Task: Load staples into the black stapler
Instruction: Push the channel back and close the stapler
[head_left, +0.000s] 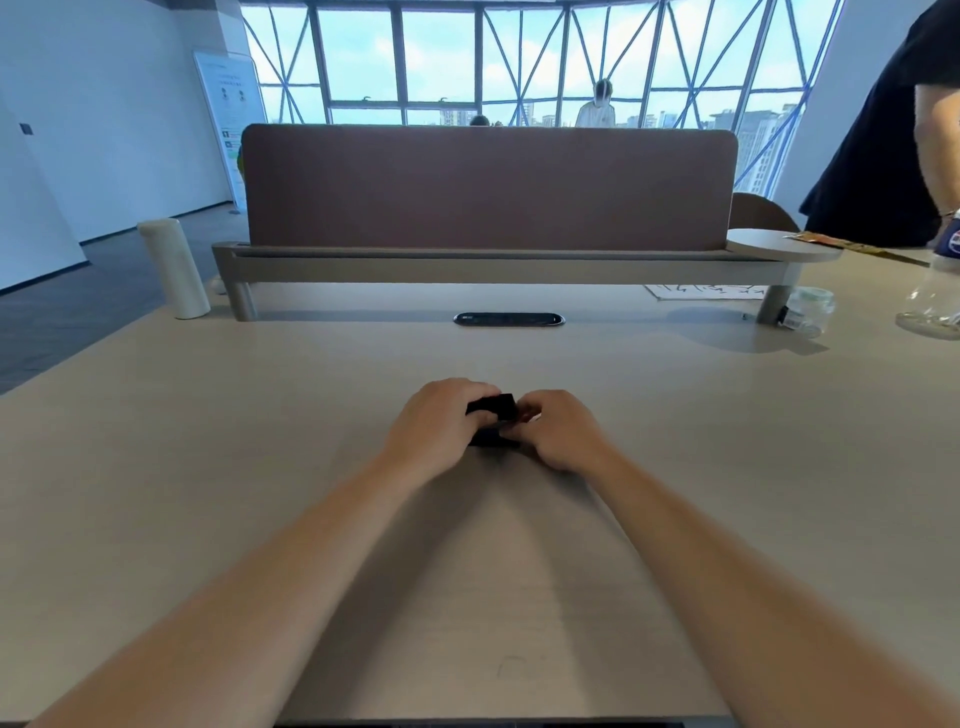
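The black stapler (493, 408) sits between my two hands at the middle of the beige desk (260, 441). Its top arm looks raised above a lower black part near the desk surface. My left hand (434, 428) wraps around the stapler's left side. My right hand (558, 431) is curled against its right end, fingertips pinched close to the stapler. Whether those fingertips hold staples is hidden. No loose staples or staple box show on the desk.
A brown divider panel (488, 187) stands across the back of the desk, with a cable slot (509, 319) in front of it. A cream cylinder (174, 267) stands back left. A small jar (810, 312) and plastic bottle (937, 296) stand back right, beside another person (898, 130).
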